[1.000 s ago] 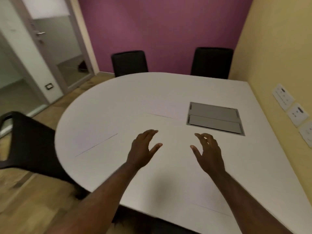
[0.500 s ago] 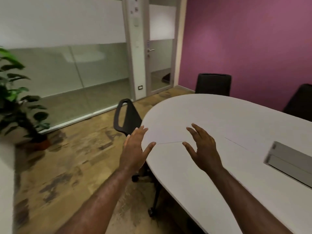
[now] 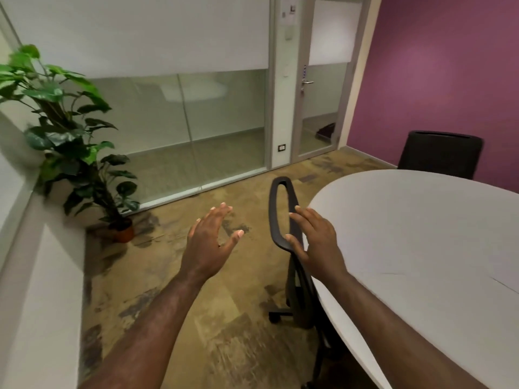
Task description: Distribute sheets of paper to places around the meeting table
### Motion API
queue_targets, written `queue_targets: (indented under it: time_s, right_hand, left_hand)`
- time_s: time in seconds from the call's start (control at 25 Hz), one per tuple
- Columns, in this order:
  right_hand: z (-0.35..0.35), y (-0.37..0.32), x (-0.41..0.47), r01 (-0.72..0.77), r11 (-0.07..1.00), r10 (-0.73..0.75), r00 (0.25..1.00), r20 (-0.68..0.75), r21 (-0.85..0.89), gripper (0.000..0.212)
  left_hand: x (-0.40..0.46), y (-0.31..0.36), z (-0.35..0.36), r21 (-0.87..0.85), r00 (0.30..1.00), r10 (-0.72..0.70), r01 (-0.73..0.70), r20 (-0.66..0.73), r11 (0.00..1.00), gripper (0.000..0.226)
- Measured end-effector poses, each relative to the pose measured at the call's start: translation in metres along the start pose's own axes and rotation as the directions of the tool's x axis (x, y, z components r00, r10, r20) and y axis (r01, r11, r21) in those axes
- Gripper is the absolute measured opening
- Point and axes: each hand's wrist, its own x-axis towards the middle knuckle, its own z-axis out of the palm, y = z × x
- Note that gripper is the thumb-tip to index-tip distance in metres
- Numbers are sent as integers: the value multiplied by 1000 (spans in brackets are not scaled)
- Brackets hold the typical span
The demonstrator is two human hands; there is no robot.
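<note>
The white meeting table (image 3: 421, 234) fills the right side, its rounded end toward the middle of the view. A white sheet of paper (image 3: 494, 265) lies flat on it at the right edge, barely distinct from the tabletop; only its thin edge line shows. My left hand (image 3: 209, 242) hovers over the floor, fingers spread, holding nothing. My right hand (image 3: 316, 238) is raised in front of the back of a black chair (image 3: 280, 217), fingers apart and empty; whether it touches the chair is unclear.
A second black chair (image 3: 439, 154) stands at the far side against the purple wall. A potted plant (image 3: 70, 141) stands in the left corner by a white ledge (image 3: 36, 276). Glass partition and door (image 3: 320, 108) lie ahead, wooden floor between.
The view has swung left from the tabletop toward the floor, plant and glass wall. Both hands stayed raised and empty, now left of the table by the near chair.
</note>
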Motion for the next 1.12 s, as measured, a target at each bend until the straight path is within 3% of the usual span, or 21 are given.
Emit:
queue_targets:
  time_s: [0.28, 0.68, 0.88, 1.12]
  right_hand:
    - [89, 11, 116, -35, 999, 34, 997, -68, -9, 44]
    - [229, 74, 337, 30, 999, -26, 996, -85, 40, 37]
    - [277, 114, 426, 7, 1000, -6, 997, -73, 8, 40]
    - [341, 178, 516, -134, 987, 126, 988, -91, -88, 42]
  left_hand:
    - [96, -113, 1, 56, 1000, -13, 12, 16, 998, 61]
    - [313, -245, 38, 196, 999, 3, -10, 37, 981, 71]
    - [417, -296, 74, 185, 997, 47, -59, 64, 981, 73]
    - [567, -357, 152, 75, 975, 179, -190, 129, 979, 71]
